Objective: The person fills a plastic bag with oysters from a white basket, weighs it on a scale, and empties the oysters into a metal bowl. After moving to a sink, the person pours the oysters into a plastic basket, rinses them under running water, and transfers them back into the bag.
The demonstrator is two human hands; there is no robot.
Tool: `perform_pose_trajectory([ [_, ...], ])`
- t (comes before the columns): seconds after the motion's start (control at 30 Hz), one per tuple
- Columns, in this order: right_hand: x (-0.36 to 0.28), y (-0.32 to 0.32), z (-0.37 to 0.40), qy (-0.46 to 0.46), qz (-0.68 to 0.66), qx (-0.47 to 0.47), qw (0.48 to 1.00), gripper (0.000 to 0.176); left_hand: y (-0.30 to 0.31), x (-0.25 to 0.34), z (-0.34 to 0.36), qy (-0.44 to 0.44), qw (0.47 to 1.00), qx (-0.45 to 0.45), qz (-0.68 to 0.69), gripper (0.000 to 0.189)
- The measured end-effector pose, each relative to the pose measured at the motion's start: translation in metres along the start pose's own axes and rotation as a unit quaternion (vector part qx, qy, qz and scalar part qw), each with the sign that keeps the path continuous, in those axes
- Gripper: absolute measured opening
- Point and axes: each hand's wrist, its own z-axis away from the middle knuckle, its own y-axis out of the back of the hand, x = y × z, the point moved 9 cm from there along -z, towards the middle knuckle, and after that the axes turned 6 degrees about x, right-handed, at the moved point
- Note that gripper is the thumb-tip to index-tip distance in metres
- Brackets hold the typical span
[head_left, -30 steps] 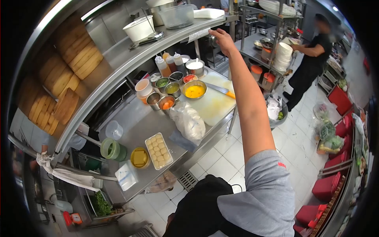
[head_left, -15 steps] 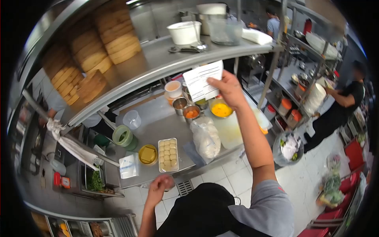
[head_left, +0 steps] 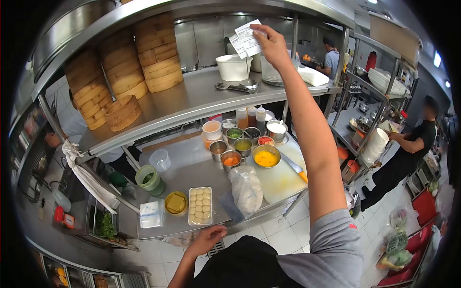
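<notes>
Raised in front of the upper shelf, my right hand [head_left: 272, 47] pinches white printed paper slips [head_left: 245, 40] between thumb and fingers. Behind the slips stand a white tub [head_left: 232, 68] and metal utensils [head_left: 236, 87] on that shelf. My left hand [head_left: 208, 239] hangs low by the counter's front edge, its fingers loosely curled, and whether anything is in them I cannot make out. Nearest to it lies a tray of pale dough balls [head_left: 200, 205]. Beside that tray sit a round yellow container [head_left: 176, 203] and a clear plastic bag of white contents [head_left: 247, 191].
Stacked bamboo steamers [head_left: 158, 57] fill the shelf's left side. Pots of chopped ingredients, a bowl of yellow liquid [head_left: 266, 157] and a cutting board [head_left: 281, 180] with a knife [head_left: 294, 165] stand below. A person in black [head_left: 418, 132] works at the right, another person [head_left: 331, 60] farther back.
My right hand has lifted the slips upward, from over the counter to above the shelf. My left hand has shifted slightly right and down. The view has tilted up.
</notes>
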Motion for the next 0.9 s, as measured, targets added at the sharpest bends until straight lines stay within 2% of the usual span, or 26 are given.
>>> perform_pose_trajectory([
  [0.07,0.006,-0.003,0.002,-0.025,-0.042,-0.014,0.999,0.027,0.001,-0.015,0.008,0.017,1.0,-0.007,-0.025,0.032],
  [0.13,0.005,-0.001,0.006,-0.021,-0.02,-0.015,0.999,0.027,0.007,-0.022,0.013,0.04,0.998,0.031,0.038,0.031],
  [0.2,0.0,0.0,0.01,0.016,-0.01,-0.006,1.0,0.03,0.011,-0.015,0.012,0.04,0.999,0.029,0.02,0.032],
  [0.33,-0.003,0.006,0.012,0.029,0.015,-0.005,0.999,0.032,0.011,-0.014,0.006,0.032,0.999,0.031,0.012,0.033],
  [0.63,0.006,0.002,0.012,0.022,-0.001,-0.026,0.999,0.031,0.01,-0.02,0.008,0.029,0.998,0.037,0.032,0.033],
  [0.83,0.02,-0.01,0.008,-0.005,0.044,-0.046,0.998,0.031,0.015,-0.026,0.014,0.042,0.997,0.053,0.036,0.033],
  [0.9,0.024,-0.012,0.008,-0.013,0.013,-0.047,0.999,0.032,0.014,-0.021,0.017,0.037,0.997,0.053,0.037,0.033],
])
